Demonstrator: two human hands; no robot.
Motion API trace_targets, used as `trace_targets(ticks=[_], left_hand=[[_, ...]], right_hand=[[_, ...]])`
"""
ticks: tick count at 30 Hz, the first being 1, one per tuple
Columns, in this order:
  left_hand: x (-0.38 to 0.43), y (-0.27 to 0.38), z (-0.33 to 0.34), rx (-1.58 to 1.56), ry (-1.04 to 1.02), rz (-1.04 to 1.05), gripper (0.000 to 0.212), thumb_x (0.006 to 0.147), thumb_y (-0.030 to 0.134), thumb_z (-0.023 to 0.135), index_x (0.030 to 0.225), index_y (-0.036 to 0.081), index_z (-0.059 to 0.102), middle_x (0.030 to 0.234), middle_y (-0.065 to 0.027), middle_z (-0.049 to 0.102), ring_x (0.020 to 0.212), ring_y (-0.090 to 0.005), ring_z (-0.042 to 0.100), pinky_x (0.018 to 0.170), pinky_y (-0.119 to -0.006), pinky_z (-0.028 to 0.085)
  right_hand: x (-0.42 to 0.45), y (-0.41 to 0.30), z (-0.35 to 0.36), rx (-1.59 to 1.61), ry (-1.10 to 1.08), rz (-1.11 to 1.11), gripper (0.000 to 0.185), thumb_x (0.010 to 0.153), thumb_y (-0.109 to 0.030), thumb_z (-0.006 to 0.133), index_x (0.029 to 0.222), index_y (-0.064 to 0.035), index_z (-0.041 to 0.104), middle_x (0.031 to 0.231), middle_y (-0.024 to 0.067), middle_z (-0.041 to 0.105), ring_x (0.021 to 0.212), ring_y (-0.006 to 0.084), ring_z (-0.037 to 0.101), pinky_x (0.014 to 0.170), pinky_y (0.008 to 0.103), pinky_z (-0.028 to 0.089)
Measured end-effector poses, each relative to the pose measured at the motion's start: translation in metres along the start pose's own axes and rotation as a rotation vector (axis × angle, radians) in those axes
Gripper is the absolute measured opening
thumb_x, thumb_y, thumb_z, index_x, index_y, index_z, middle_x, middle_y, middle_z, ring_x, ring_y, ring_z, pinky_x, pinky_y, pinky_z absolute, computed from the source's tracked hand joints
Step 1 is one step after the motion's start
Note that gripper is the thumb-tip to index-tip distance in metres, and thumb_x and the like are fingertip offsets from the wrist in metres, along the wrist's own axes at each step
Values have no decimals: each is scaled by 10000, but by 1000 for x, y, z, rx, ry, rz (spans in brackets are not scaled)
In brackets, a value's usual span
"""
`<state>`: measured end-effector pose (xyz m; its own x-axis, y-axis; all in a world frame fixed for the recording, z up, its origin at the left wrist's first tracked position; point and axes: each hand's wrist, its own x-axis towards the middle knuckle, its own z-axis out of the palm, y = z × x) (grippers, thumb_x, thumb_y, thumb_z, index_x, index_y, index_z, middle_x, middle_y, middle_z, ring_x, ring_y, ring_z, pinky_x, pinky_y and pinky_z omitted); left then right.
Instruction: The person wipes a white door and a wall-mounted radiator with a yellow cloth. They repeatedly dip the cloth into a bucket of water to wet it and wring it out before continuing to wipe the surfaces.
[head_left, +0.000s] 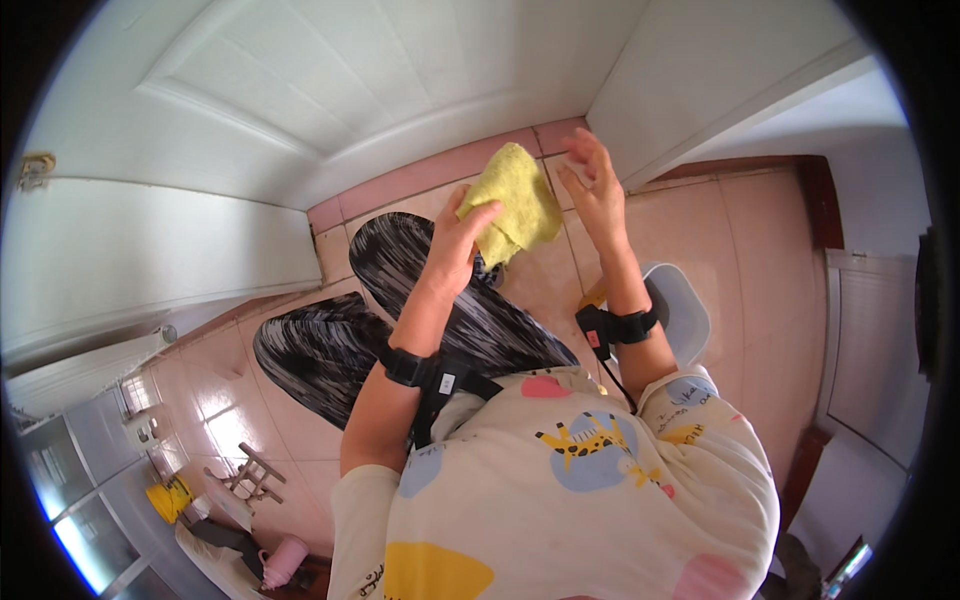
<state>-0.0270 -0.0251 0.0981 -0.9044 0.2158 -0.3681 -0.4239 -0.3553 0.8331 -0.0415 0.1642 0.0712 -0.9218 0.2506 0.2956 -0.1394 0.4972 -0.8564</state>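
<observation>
My left hand (451, 244) grips a folded yellow-green cloth (514, 202), with the thumb lying over its near side. To the right of the cloth, my right hand (596, 191) is raised with its fingers apart and slightly curled, holding nothing. Beyond both hands stands a white panelled door (420, 82). A pale plastic bucket (694, 319) stands on the floor beside my right forearm and is partly hidden by it.
A white door edge rises at the right, over pink floor tiles (772, 247). At the lower left are a small wooden stool (255, 474), a yellow bucket (169, 499) and a pink thermos jug (285, 561). My bent knees are below the door.
</observation>
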Motion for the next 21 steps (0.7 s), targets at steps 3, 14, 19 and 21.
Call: trace_targets(ticks=[3, 14, 19, 21], left_hand=[[3, -14, 5, 18, 186, 80, 287, 829, 211, 649, 1000, 31, 505, 874, -44, 567, 811, -124, 554, 659, -273, 448], [-5, -67, 24, 519, -110, 268, 365, 887, 136, 577, 1181, -10, 416, 1116, -111, 535, 1002, -166, 545, 823, -280, 451], [-23, -27, -5, 543, -242, 216, 498, 898, 119, 562, 1331, 25, 335, 1357, -144, 384, 1229, -231, 431, 945, -329, 416], [-37, 3, -35, 626, -104, 262, 519, 872, 111, 584, 1331, 36, 356, 1346, -117, 425, 1190, -212, 476, 870, -284, 469]], right_hand=[[-15, 6, -3, 429, 51, 189, 331, 883, -49, 512, 1208, -40, 452, 1065, 70, 596, 867, 124, 583, 708, 241, 457], [-51, 6, 17, 1275, -317, 787, 464, 948, -414, 392, 1208, -40, 481, 1139, 98, 566, 1043, 202, 536, 903, 345, 416], [-47, 42, 23, 1366, -128, 854, 393, 928, -317, 482, 1200, -33, 489, 1152, 94, 556, 1041, 206, 533, 902, 368, 421], [-47, 52, 19, 1141, -60, 849, 378, 905, -304, 531, 1163, -29, 525, 1081, 77, 573, 963, 178, 547, 784, 321, 449]])
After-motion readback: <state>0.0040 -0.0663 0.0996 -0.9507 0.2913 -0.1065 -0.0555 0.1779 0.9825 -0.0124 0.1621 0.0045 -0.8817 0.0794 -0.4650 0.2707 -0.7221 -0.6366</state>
